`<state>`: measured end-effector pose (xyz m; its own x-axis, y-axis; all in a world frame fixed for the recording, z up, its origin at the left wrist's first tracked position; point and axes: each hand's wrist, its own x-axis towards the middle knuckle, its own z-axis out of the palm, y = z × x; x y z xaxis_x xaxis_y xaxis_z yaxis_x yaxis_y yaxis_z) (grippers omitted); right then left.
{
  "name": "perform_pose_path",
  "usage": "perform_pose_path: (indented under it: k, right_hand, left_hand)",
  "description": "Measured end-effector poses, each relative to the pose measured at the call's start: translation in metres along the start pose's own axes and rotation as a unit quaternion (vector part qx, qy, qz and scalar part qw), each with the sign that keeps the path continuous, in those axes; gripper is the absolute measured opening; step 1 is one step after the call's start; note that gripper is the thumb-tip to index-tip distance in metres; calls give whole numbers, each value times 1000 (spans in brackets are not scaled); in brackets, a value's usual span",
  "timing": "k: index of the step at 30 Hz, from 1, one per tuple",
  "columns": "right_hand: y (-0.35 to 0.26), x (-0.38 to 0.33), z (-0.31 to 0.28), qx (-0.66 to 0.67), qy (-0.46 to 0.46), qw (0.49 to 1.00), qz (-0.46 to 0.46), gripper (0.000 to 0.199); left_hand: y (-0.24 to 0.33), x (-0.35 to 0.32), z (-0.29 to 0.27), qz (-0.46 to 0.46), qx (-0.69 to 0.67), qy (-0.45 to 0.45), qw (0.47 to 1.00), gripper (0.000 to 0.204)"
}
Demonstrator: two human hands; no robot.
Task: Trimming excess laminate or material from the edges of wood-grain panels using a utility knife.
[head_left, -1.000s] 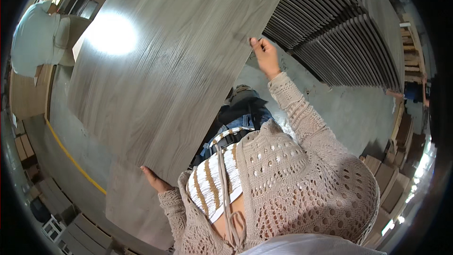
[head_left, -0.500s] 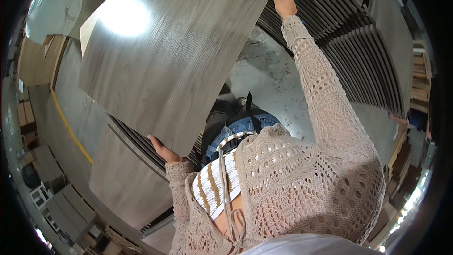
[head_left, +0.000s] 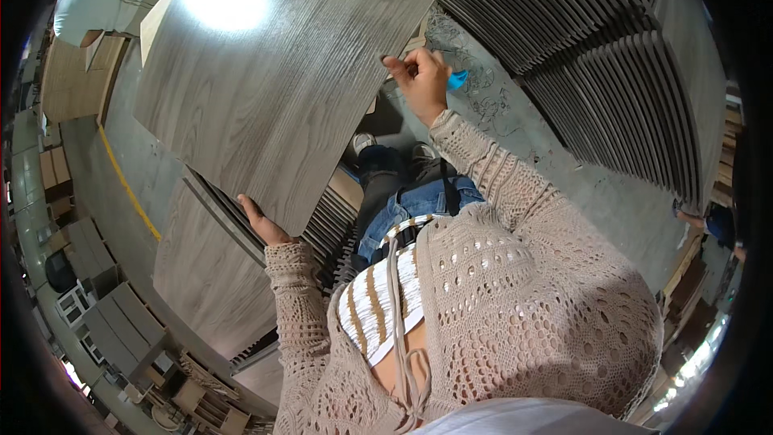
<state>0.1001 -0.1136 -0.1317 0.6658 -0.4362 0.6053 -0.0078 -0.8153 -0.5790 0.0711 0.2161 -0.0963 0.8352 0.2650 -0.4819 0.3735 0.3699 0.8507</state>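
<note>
A large grey wood-grain panel is held tilted in front of the person, its glossy face catching a bright glare: the left hand cups its lower edge from beneath, and the right hand grasps its right edge with curled fingers. Below the panel lies a stack of similar grey panels, and more stand on edge in rows (ribbed, dark-gapped) to the right. Something small and blue shows just beside the right hand, perhaps lying on the concrete floor.

Stacked grey panels, yellow floor line
</note>
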Motion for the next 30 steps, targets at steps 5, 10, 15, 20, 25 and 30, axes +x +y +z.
perform_pose_path:
  k: [5,10,15,20,25,30]
  right_hand:
    - [7,11,-15,212,-144,940,227,51]
    - [41,11,-9,333,-144,888,281,43]
    - [44,13,-40,317,-180,883,297,39]
    - [23,-9,-65,373,-227,838,328,38]
    - [-1,-21,-52,436,-271,792,332,36]
    - [3,21,-10,413,-232,816,330,39]
  left_hand:
    - [15,15,3,-85,-8,-53,995,66]
    - [38,25,14,-124,-65,-86,986,63]
    - [13,8,-6,-99,-42,-159,981,54]
    - [-13,-27,-65,-90,-88,-133,983,49]
    - [-2,-47,-83,-150,-138,-81,976,56]
    - [-4,-50,-44,-115,-231,-45,965,58]
